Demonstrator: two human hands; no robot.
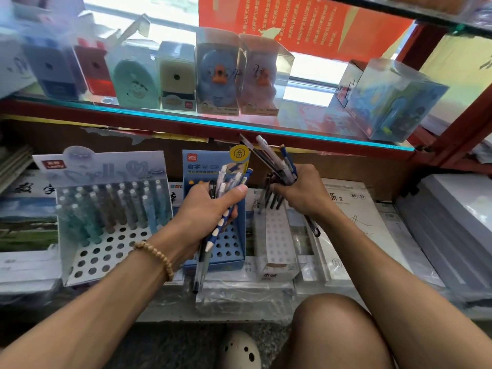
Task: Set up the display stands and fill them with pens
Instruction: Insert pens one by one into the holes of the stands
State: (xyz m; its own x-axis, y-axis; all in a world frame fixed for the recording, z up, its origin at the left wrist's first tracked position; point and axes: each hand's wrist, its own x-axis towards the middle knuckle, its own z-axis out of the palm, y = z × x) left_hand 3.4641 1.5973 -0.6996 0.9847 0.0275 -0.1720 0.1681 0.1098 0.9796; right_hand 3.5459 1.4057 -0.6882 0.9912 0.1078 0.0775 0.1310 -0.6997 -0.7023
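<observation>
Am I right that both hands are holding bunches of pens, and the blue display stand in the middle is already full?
Not quite. In the head view the left hand and right hand each grip a bunch of pens, but the blue display stand is not full: the holes that show are open.
</observation>
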